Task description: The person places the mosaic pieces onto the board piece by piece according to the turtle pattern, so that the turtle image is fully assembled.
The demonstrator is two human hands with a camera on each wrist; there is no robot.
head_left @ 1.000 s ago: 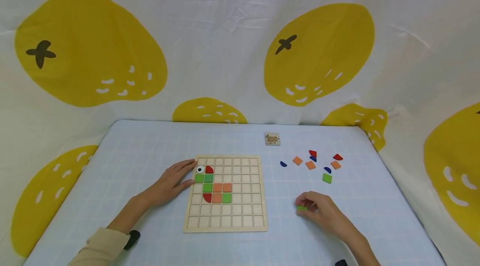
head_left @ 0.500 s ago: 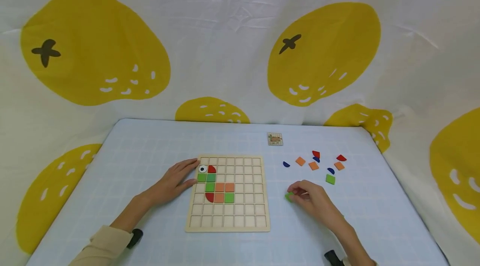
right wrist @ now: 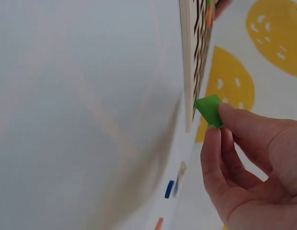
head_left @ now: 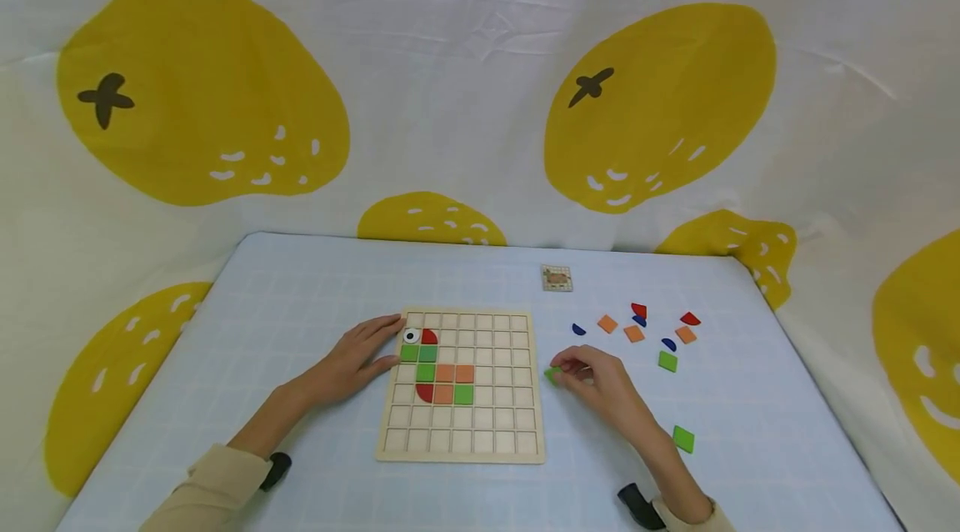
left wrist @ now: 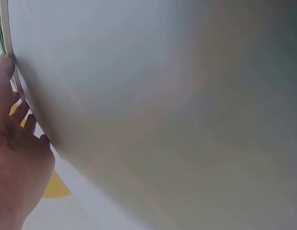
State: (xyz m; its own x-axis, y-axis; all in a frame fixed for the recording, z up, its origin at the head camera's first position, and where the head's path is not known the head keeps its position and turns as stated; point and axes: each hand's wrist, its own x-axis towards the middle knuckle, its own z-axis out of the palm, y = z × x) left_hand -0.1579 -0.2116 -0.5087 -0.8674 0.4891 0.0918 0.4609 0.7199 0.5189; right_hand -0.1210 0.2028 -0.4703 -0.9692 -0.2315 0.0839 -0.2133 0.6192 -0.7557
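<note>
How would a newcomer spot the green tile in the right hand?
On the pale blue table, find the flat wooden grid board. Just off its right edge, a bare right hand pinches a small, flat, straight-edged green tile. It's the only one held; the other green tiles lie on the table or sit in the board.

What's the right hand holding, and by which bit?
The right hand pinches a flat, green, square-looking tile by the end nearest the palm.
</note>
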